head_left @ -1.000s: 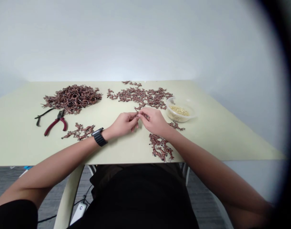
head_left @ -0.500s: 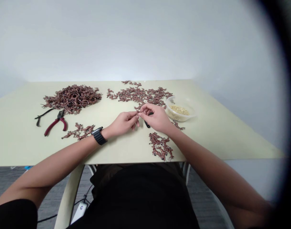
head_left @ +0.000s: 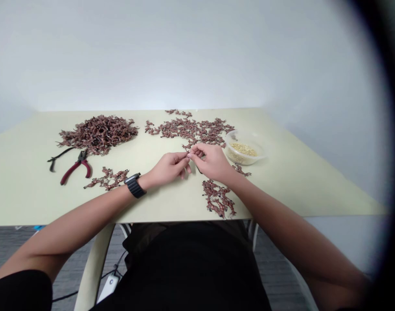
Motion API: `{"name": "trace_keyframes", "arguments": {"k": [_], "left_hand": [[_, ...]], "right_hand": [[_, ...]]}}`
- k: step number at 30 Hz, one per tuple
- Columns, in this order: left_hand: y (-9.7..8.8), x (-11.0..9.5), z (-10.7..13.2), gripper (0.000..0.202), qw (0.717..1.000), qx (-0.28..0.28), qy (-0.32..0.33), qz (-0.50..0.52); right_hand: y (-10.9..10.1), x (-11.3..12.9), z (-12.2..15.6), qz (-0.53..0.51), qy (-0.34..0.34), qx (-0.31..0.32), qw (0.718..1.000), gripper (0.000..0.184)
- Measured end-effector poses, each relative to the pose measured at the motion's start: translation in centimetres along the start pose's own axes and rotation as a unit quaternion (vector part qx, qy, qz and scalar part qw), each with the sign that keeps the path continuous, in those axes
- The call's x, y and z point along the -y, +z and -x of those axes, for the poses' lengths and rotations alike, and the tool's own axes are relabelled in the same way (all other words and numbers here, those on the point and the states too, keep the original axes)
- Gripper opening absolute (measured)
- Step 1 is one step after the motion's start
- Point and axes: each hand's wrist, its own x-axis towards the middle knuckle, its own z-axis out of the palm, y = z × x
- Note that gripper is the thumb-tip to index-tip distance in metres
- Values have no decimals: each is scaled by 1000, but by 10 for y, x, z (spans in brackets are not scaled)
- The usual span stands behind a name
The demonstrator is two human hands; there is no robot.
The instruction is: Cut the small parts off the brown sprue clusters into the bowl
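1. Our left hand (head_left: 167, 167) closes thumb and forefinger on a tiny reddish-brown piece (head_left: 187, 157), and our right hand (head_left: 212, 162) meets it from the other side. The piece is too small to make out well, and we cannot tell whether the right hand has hold of it too.
2. The piece sits where the hands meet, over the middle of a pale green table (head_left: 29, 194). With so small a hold, we judge that a slight slip of the fingers could drop it.
3. A thin dark tip (head_left: 199, 171) shows under our right hand. We cannot tell what it belongs to, but it could catch on nearby pieces if it is dragged.
4. Just beyond our fingers lies a spread of reddish-brown moulded pieces (head_left: 191, 131), with a smaller cluster (head_left: 216, 198) near our right wrist. A dropped piece could vanish among them.
5. A clear plastic tub (head_left: 244, 147) of pale grains (head_left: 243, 150) stands near our right hand; a careless knock could spill it.
6. Our left wrist's watch (head_left: 134, 185) passes near another cluster (head_left: 106, 178) and could snag it, while red-handled pliers (head_left: 74, 170) rest farther left.
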Motion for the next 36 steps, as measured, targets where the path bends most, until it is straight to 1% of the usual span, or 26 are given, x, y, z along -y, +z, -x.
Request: {"name": "trace_keyframes", "arguments": {"k": [2, 5, 8, 11, 14, 19, 21, 23, 25, 27, 28, 30, 32, 34, 36], "left_hand": [[1, 0, 0, 34, 998, -30, 9, -53], [2, -1, 2, 34, 988, -65, 34, -138], [1, -3, 3, 30, 972, -84, 68, -209], [2, -3, 3, 23, 956, -94, 95, -263], [2, -1, 2, 19, 948, -92, 102, -286], [1, -1, 3, 21, 941, -88, 105, -309], [0, -1, 3, 23, 942, -87, 106, -307], [-1, -1, 3, 25, 954, -80, 93, -274], [-2, 0, 2, 32, 976, -59, 58, -200], [-3, 2, 1, 36, 995, -25, 8, -97], [-3, 2, 0, 36, 999, -10, -13, -48], [-4, 2, -1, 36, 999, 13, -37, 21], [-4, 2, -2, 36, 998, 21, -42, 49], [-3, 2, -2, 35, 997, 23, -41, 54], [-2, 1, -1, 34, 998, 21, -40, 44]], "right_hand": [[4, 3, 0, -36, 43, -3, 998, 11], [7, 6, 2, -63, 73, 5, 995, 11], [8, 7, 2, -109, 112, 14, 988, 11], [12, 4, 2, -171, 167, 27, 971, 10], [15, 0, 0, -206, 197, 37, 958, 10], [14, -4, -1, -277, 223, 63, 933, 19], [13, -6, 0, -292, 223, 74, 927, 21], [12, -6, 0, -268, 210, 83, 936, 19], [12, -6, 0, -204, 172, 72, 961, 16], [10, -5, 1, -117, 100, 46, 987, 11], [9, -5, 0, -73, 56, 33, 995, 8], [7, -5, 0, 5, -30, 23, 999, 7], [4, -6, -1, 56, -94, 33, 993, 10], [3, -7, -1, 78, -125, 48, 988, 12], [4, -7, 0, 76, -114, 50, 989, 12]]}}
